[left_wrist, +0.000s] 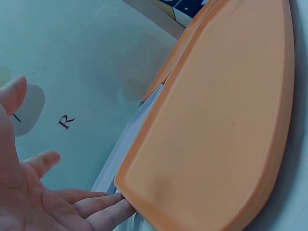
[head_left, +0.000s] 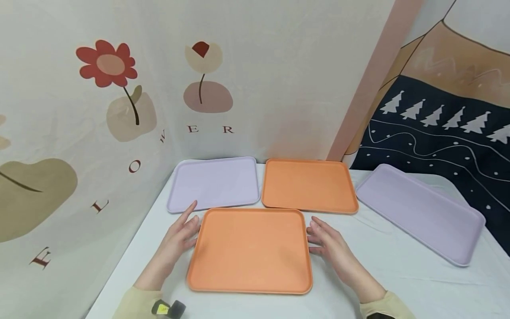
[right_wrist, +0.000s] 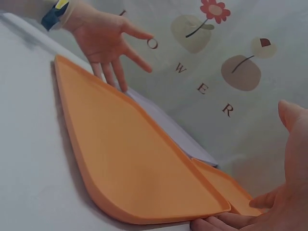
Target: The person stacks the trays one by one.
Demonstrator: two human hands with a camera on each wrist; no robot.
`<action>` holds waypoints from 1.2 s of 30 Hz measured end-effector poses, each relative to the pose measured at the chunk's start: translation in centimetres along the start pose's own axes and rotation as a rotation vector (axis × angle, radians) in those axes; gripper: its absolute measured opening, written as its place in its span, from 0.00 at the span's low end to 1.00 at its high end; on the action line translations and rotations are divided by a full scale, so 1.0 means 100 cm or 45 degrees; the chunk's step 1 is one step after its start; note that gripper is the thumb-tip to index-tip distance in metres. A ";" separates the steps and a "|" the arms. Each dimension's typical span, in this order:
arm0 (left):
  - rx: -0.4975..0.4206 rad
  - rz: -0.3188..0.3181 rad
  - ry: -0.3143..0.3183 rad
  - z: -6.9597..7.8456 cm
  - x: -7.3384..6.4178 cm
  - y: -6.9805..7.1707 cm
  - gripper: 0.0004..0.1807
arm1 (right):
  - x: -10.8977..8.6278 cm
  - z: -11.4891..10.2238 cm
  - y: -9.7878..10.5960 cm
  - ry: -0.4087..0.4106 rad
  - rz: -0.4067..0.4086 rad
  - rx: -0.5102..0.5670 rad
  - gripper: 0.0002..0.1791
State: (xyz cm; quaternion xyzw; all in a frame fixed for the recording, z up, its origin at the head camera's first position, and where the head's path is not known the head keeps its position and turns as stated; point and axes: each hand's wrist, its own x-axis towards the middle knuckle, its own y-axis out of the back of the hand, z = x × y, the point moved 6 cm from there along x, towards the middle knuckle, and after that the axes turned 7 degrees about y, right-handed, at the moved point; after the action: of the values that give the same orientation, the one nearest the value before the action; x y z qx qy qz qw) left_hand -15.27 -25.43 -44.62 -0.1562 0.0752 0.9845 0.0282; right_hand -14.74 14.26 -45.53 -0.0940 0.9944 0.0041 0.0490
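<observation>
An orange tray (head_left: pixel 250 250) lies flat on the white table in front of me, its long sides running left to right. My left hand (head_left: pixel 179 237) is at its left edge, fingers extended and fingertips right at the rim, as the left wrist view also shows (left_wrist: pixel 72 202). On the opposite side my right hand (head_left: pixel 328 246) has its fingers reaching to the right rim, with the thumb raised. Neither hand curls round the tray. In the right wrist view the orange tray (right_wrist: pixel 130 159) spans the space between both hands.
Behind it lie a lilac tray (head_left: pixel 215 181) at the left and a second orange tray (head_left: pixel 308 184) beside it. Another lilac tray (head_left: pixel 422 212) sits angled on the right. A printed curtain (head_left: pixel 279 79) hangs along the table's back and left.
</observation>
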 end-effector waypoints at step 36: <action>-0.038 0.082 0.216 -0.036 0.018 0.016 0.26 | 0.013 0.017 0.008 -0.126 0.046 -0.004 0.22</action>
State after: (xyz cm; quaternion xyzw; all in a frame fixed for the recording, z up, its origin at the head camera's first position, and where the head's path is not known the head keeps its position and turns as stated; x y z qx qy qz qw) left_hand -16.02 -27.50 -48.29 -0.2370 0.0678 0.9691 -0.0120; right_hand -15.95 14.80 -47.35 -0.0759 0.9922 0.0111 0.0980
